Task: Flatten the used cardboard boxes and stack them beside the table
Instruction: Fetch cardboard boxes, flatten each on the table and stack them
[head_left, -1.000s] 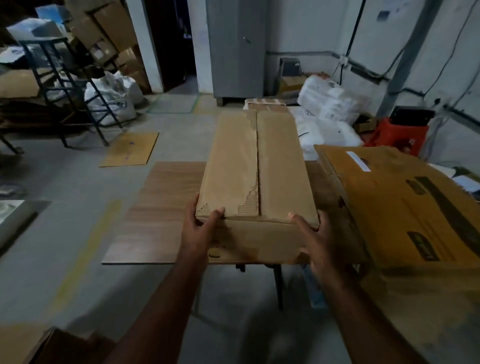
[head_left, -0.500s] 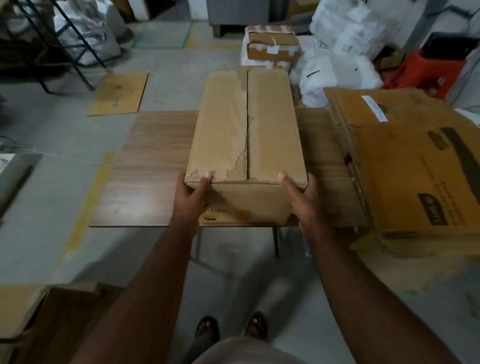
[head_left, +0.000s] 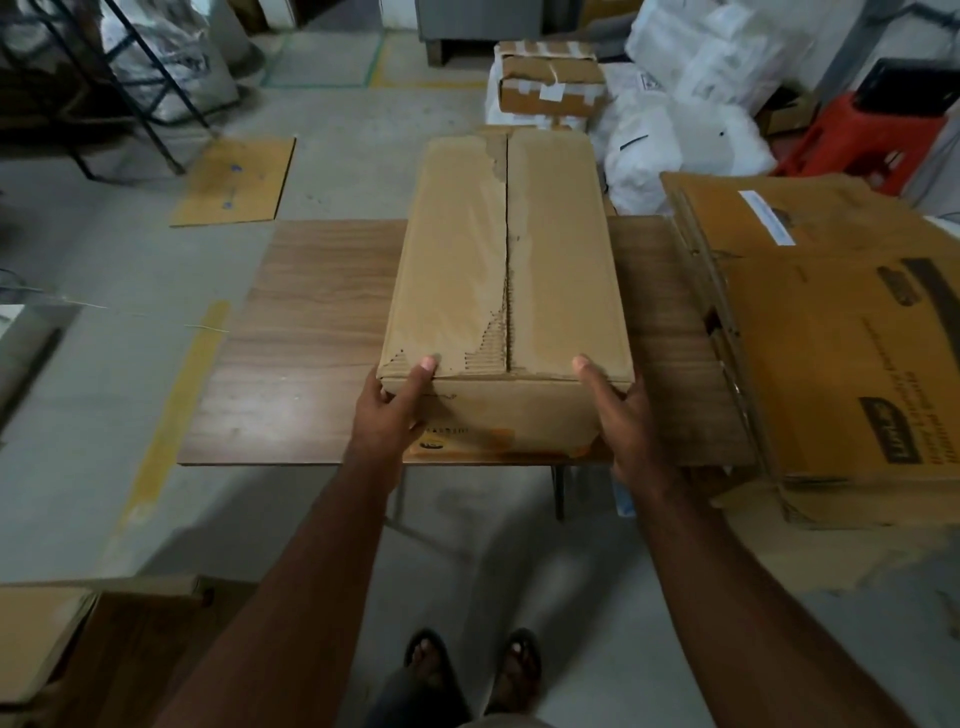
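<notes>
Matt torn corrugated cardboard box (head_left: 506, 270) on smooth wood-grain laminate table (head_left: 311, 332).

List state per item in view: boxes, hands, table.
Long brown cardboard box: unflattened, flaps closed, centre seam torn, on table.
Left hand: grips the box's near left corner.
Right hand: grips the near right corner.
Large printed cardboard box: flattened, beside the table's right edge.
Wood-grain table: bears the long box.

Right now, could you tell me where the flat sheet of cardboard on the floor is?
In the head view the flat cardboard sheet lies on the concrete floor at upper left, beyond the table's far-left corner, near the black metal rack.
</notes>
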